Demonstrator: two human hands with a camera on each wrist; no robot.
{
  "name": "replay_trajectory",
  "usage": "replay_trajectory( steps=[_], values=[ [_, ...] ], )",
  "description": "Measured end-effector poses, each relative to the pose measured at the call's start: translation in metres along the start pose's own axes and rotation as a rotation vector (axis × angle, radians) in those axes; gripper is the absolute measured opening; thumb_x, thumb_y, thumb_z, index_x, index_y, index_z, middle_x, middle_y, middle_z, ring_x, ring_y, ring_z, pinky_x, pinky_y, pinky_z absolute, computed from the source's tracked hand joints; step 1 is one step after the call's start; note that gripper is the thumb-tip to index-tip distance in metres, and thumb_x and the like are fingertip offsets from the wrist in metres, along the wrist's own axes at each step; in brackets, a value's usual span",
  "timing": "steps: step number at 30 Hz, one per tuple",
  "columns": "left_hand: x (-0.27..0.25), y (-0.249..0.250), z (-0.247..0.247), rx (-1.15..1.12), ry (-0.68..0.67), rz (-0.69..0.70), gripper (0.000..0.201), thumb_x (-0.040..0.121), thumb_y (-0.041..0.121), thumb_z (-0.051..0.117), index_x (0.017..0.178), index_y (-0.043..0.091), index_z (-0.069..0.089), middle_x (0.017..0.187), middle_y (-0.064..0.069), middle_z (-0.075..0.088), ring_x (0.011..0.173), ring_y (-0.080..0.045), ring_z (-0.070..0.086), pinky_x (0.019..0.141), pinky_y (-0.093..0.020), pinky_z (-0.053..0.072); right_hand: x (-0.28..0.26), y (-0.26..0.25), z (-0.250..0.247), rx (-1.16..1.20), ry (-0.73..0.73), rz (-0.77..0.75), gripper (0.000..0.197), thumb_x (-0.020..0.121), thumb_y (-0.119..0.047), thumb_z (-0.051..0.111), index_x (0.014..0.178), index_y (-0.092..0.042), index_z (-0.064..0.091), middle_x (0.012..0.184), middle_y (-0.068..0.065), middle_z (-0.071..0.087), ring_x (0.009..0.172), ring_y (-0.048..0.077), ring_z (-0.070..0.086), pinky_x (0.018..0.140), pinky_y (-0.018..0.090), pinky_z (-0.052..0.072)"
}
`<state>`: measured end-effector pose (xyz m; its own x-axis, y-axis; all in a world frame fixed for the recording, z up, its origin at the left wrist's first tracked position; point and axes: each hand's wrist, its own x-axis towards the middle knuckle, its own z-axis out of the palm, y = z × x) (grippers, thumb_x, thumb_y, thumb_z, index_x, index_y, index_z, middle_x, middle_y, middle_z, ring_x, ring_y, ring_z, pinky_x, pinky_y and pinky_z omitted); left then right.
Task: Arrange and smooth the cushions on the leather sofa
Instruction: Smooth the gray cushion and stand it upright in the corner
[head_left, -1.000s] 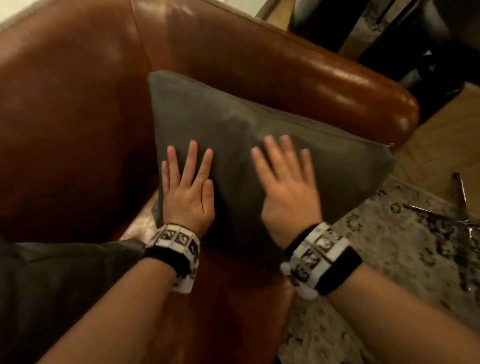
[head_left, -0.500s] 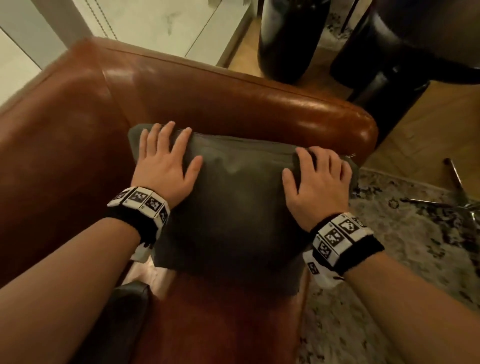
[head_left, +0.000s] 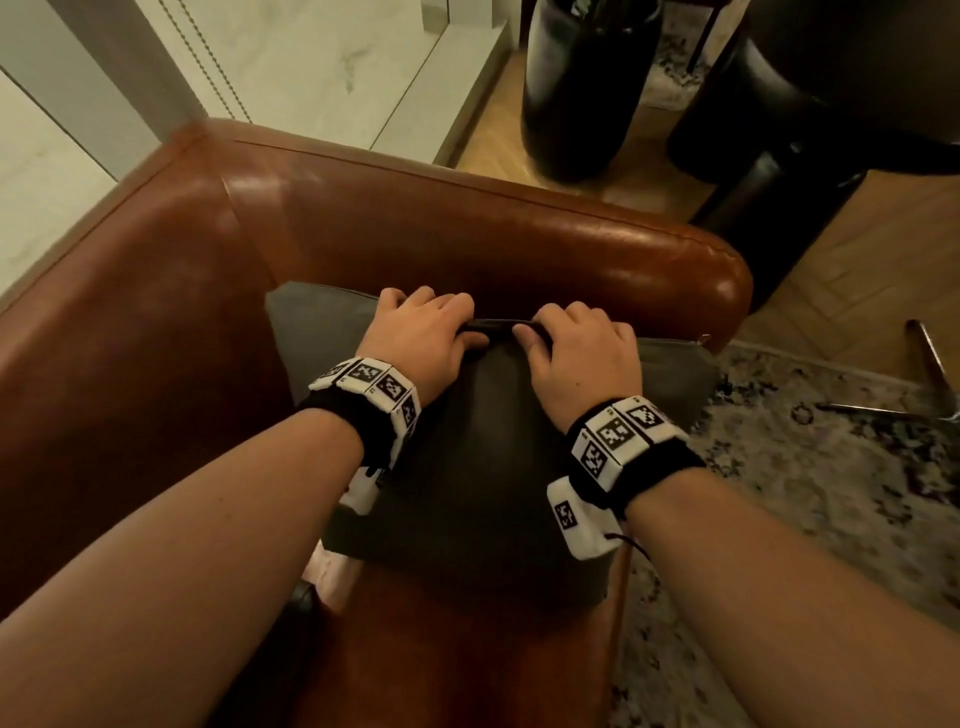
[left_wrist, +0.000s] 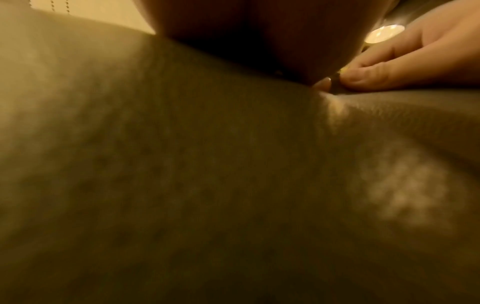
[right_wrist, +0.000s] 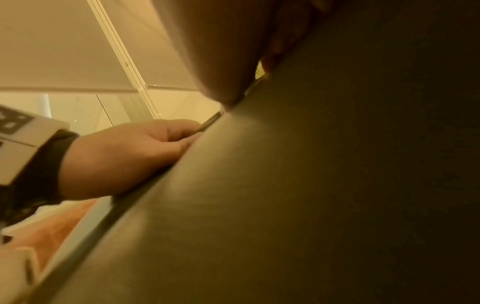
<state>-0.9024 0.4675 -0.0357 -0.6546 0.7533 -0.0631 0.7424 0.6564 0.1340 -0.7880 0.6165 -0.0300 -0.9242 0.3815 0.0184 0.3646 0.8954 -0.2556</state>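
A dark grey-green cushion (head_left: 467, 467) stands on the brown leather sofa (head_left: 156, 322), leaning toward the armrest (head_left: 519, 249). My left hand (head_left: 426, 332) and right hand (head_left: 576, 343) sit side by side at the middle of the cushion's top edge, fingers curled over it and thumbs pressed on the front face. The left wrist view is filled by cushion fabric (left_wrist: 182, 174), with the right hand's fingers (left_wrist: 389, 74) pinching the edge. In the right wrist view the left hand (right_wrist: 124, 156) grips the cushion's seam (right_wrist: 207, 123).
A patterned rug (head_left: 831, 493) lies right of the sofa on wood flooring. Dark round furniture (head_left: 582, 88) and a dark pedestal (head_left: 779, 208) stand behind the armrest. Metal chair legs (head_left: 924, 374) show at far right. A pale wall with a blind cord (head_left: 208, 62) is at back left.
Both hands went from lying flat on the cushion's face to its top edge, then slid together toward the middle and curled over it. The cushion now sits lower against the armrest.
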Motion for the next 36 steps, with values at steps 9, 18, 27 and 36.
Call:
replay_trajectory(
  steps=[9,18,27,36],
  values=[
    [-0.022,-0.093,-0.009,0.161,-0.014,-0.102,0.044,0.093,0.058,0.027,0.094,0.019,0.047,0.102,-0.010,0.060,0.099,-0.034,0.054,0.088,-0.047,0.037,-0.023,0.104,-0.009,-0.175,0.105,0.008,0.044,0.099,-0.052,0.026,0.073,-0.023,0.047,0.071,-0.003,0.051,0.070,0.024,0.059,0.053,0.029,0.036],
    [-0.040,-0.038,0.001,0.074,0.110,0.076,0.053,0.096,0.047,0.031,0.145,0.027,0.036,0.152,-0.001,0.037,0.140,-0.025,0.033,0.118,-0.047,0.020,-0.032,0.024,-0.005,-0.020,0.268,-0.257,0.045,0.097,-0.035,0.043,0.135,-0.013,0.053,0.139,0.008,0.054,0.132,0.025,0.046,0.110,0.043,0.032],
    [-0.037,-0.031,0.033,0.220,0.009,0.005,0.055,0.098,0.053,0.011,0.150,0.046,-0.004,0.164,0.009,-0.001,0.151,-0.029,0.003,0.116,-0.063,0.005,-0.167,0.046,0.159,-0.594,-0.179,-1.112,0.069,0.093,-0.028,0.037,0.154,-0.009,0.013,0.162,0.010,0.008,0.150,0.025,0.003,0.120,0.047,-0.006],
    [-0.066,-0.014,0.041,-0.014,0.218,-0.282,0.058,0.098,0.052,0.017,0.153,0.035,0.005,0.164,0.002,-0.002,0.150,-0.030,-0.007,0.120,-0.055,-0.004,-0.154,0.073,0.149,-0.456,-0.113,-1.122,0.064,0.094,-0.022,0.041,0.154,-0.014,0.019,0.160,0.005,0.010,0.148,0.018,0.004,0.121,0.035,-0.006]
  ],
)
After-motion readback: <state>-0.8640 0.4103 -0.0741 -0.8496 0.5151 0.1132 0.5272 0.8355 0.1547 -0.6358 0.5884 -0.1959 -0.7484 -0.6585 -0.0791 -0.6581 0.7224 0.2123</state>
